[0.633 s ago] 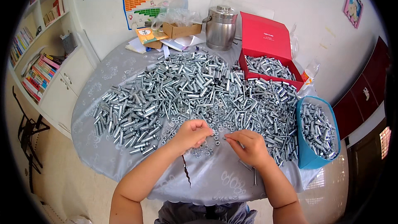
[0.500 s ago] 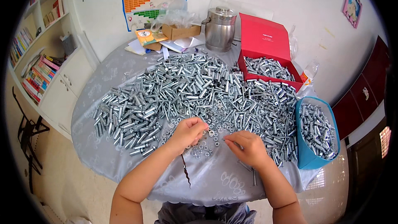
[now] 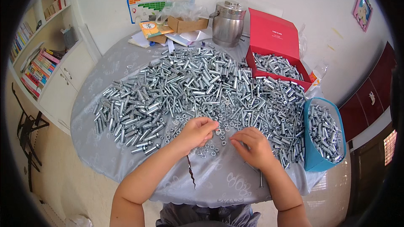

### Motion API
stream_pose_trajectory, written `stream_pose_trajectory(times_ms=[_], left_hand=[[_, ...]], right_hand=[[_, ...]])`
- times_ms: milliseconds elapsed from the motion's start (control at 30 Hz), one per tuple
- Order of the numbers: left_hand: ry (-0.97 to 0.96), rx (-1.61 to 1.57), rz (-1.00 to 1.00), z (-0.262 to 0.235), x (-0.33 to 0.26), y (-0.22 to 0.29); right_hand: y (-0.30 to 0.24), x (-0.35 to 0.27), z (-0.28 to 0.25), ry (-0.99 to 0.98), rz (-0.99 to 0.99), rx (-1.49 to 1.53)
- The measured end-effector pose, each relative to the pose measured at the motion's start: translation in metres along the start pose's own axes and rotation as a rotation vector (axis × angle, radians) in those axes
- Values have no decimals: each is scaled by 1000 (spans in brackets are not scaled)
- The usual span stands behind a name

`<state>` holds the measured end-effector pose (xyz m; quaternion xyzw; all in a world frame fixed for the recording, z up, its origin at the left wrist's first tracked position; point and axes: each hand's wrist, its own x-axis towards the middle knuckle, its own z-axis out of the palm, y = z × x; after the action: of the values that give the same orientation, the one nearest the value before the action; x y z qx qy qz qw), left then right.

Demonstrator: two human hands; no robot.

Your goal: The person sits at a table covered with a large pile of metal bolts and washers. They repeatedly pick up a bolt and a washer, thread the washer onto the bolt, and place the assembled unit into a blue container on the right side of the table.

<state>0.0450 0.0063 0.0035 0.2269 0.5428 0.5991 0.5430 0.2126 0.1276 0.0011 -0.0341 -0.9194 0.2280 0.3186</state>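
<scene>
My left hand (image 3: 197,134) is closed in a pinch over the front of the metal pile. Whatever sits between its fingertips is too small to make out. Loose nuts (image 3: 210,149) lie beside and under it. My right hand (image 3: 253,146) hovers to the right, fingers curled, with thumb and forefinger slightly apart and nothing visible between them. Silver bolts with sleeves (image 3: 141,113) are heaped at left. A mixed heap of sleeves and bolts (image 3: 202,73) spreads behind both hands. A long bolt (image 3: 261,180) lies near my right wrist.
A blue fabric bin (image 3: 310,143) full of metal parts stands at right. Behind it is an open red box (image 3: 273,29) of more parts. A steel pot (image 3: 227,25), a cardboard box (image 3: 187,24) and papers stand at the back. A dark wavy strip (image 3: 191,172) shows below my left hand.
The view has shifted slightly. My left hand has moved a little to the right and stays pinched. The thumb and forefinger of my right hand have parted.
</scene>
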Motion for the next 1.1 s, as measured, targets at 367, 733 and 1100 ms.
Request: stream_pose_trajectory(times_ms=[367, 733, 1100], left_hand=[[4, -19, -6, -1, 0, 1], [-35, 1, 27, 1, -1, -2], [13, -5, 40, 0, 3, -3]], right_hand=[[0, 0, -1, 4, -19, -4], [-1, 1, -4, 1, 0, -18], [0, 2, -2, -68, -19, -87]])
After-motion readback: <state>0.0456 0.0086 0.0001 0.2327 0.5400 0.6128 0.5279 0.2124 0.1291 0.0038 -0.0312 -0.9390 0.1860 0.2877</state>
